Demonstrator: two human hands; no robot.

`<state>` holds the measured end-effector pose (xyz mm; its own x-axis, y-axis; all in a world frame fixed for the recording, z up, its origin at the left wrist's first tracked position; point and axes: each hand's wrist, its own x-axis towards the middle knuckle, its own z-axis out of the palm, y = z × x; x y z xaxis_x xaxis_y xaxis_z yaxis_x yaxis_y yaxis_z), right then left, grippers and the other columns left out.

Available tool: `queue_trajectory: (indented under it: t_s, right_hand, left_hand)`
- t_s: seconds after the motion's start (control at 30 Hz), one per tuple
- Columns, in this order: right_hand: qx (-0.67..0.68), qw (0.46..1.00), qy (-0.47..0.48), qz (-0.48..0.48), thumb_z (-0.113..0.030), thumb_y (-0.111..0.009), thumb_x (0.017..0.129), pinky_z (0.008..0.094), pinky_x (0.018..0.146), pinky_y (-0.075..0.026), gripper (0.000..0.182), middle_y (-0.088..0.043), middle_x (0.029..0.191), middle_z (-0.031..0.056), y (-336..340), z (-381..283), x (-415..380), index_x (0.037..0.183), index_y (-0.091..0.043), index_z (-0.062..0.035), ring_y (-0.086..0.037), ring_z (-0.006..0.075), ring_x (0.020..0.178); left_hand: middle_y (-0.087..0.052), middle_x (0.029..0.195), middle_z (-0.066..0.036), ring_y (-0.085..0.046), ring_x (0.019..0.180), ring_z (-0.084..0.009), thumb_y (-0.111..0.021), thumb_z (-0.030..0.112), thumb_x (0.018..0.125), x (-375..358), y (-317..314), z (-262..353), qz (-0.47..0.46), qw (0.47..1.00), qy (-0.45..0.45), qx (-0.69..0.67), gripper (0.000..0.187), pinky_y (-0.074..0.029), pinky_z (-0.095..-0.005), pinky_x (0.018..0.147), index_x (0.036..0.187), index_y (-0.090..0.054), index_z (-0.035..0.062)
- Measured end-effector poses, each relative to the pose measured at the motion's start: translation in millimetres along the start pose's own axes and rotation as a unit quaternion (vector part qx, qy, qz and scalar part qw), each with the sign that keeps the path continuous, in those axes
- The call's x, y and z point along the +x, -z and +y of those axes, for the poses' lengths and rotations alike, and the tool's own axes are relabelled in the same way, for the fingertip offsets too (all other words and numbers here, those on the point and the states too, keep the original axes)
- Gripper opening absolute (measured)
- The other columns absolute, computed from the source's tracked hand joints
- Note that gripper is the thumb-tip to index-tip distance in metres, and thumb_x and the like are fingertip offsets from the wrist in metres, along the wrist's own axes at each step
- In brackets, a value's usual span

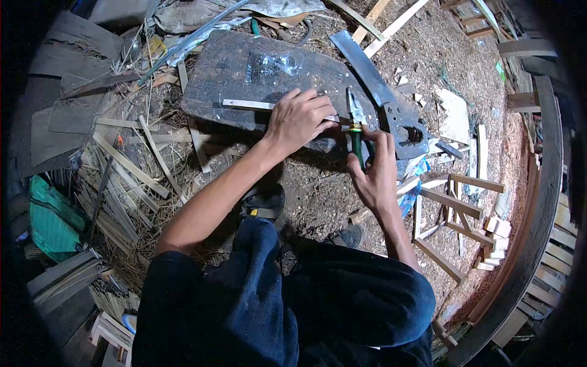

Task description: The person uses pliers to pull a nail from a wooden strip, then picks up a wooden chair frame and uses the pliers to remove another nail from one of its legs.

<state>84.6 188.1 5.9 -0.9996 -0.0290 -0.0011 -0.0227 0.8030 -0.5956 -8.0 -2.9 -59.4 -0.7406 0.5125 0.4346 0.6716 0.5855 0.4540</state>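
My left hand (301, 120) presses a thin pale strip (247, 104) down on a dark, worn board (223, 76); its fingers are bent over the strip, which sticks out on both sides. My right hand (377, 174) is wrapped round the green handles of pliers (354, 110). The jaws of the pliers point up over the board, just right of the strip's right end. A handsaw (367, 73) lies at the board's right edge, its dark handle toward the lower right.
Wooden frames (455, 205) stand on the shaving-covered ground at the right, beside small wood blocks (498, 227). Thin wood sticks (125, 165) are heaped at the left, near a green sheet (55, 220). A long beam (547, 183) runs along the right side.
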Motion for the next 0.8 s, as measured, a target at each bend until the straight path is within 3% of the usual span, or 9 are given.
queue_trajectory:
  t_s: [0.13,0.4,0.43,0.53,0.67,0.73,0.77,0.8]
  right_hand:
    - [-0.008,0.999,-0.002,-0.037,-0.015,-0.069,0.082,0.0503,0.086,-0.052,0.055,-0.048,0.121,0.0227,7,-7,1,0.132,-0.051,-0.0017,-0.06,0.0454,0.105]
    - [-0.035,0.999,0.034,-0.018,-0.015,-0.07,0.081,0.0532,0.08,-0.055,0.056,-0.048,0.123,0.0221,20,-16,9,0.132,-0.052,-0.0062,-0.063,0.0477,0.096]
    - [-0.022,0.999,-0.012,-0.039,-0.015,-0.069,0.081,0.0529,0.08,-0.054,0.055,-0.049,0.122,0.0216,23,-23,11,0.132,-0.052,-0.0064,-0.063,0.0467,0.099]
    - [-0.002,1.0,-0.028,-0.003,-0.015,-0.068,0.081,0.0504,0.082,-0.054,0.054,-0.05,0.121,0.0212,17,-13,10,0.132,-0.053,-0.006,-0.063,0.0451,0.1]
    - [-0.012,0.999,-0.005,0.033,-0.015,-0.068,0.081,0.0469,0.081,-0.053,0.054,-0.051,0.119,0.0204,11,7,1,0.132,-0.053,-0.0053,-0.062,0.041,0.1]
    - [0.019,0.998,-0.047,0.023,-0.016,-0.068,0.081,0.0454,0.08,-0.052,0.055,-0.052,0.118,0.0202,15,8,-5,0.133,-0.052,-0.0048,-0.06,0.0385,0.1]
    - [0.021,0.998,-0.052,0.028,-0.016,-0.068,0.081,0.0454,0.08,-0.052,0.055,-0.052,0.118,0.0202,16,10,-8,0.133,-0.052,-0.0048,-0.06,0.0385,0.1]
    - [0.027,0.997,-0.053,0.04,-0.015,-0.068,0.081,0.0452,0.08,-0.051,0.055,-0.052,0.117,0.0203,17,12,-10,0.133,-0.052,-0.0049,-0.06,0.0381,0.099]
  left_hand:
    - [-0.069,0.093,0.001,-0.062,0.088,-0.0187,-0.082,0.021,0.075,0,2,0,-0.004,1.0,-0.006,0.008,0.021,-0.046,-0.0346,0.076,0.09,-0.072,0.0107]
    - [-0.069,0.095,0.0,-0.062,0.091,-0.0197,-0.083,0.023,0.072,-2,2,2,0.004,0.999,0.001,0.033,0.028,-0.046,-0.0347,0.077,0.094,-0.07,0.0102]
    - [-0.069,0.096,-0.001,-0.062,0.091,-0.0203,-0.083,0.023,0.072,-2,3,2,0.004,0.999,0.003,0.048,0.03,-0.046,-0.0351,0.078,0.096,-0.07,0.0103]
    - [-0.069,0.096,-0.002,-0.063,0.09,-0.0216,-0.082,0.025,0.074,-4,7,8,0.013,0.998,-0.018,0.052,0.033,-0.046,-0.036,0.081,0.101,-0.07,0.0105]
    - [-0.069,0.096,-0.002,-0.064,0.092,-0.0218,-0.078,0.026,0.079,-10,12,13,0.01,0.996,-0.036,0.079,0.03,-0.048,-0.0373,0.083,0.105,-0.072,0.0132]
    - [-0.069,0.096,-0.002,-0.065,0.096,-0.0211,-0.074,0.025,0.084,-11,11,13,-0.001,0.996,-0.03,0.079,0.025,-0.052,-0.0382,0.079,0.108,-0.073,0.0173]
    - [-0.07,0.088,-0.002,-0.069,0.085,-0.0223,-0.072,0.027,0.087,-10,10,12,0.02,0.995,-0.041,0.086,0.023,-0.055,-0.0372,0.066,0.108,-0.073,0.0188]
    - [-0.07,0.088,-0.002,-0.069,0.085,-0.0223,-0.072,0.027,0.087,-4,17,18,0.017,0.995,-0.049,0.084,0.023,-0.055,-0.0372,0.066,0.108,-0.073,0.0188]
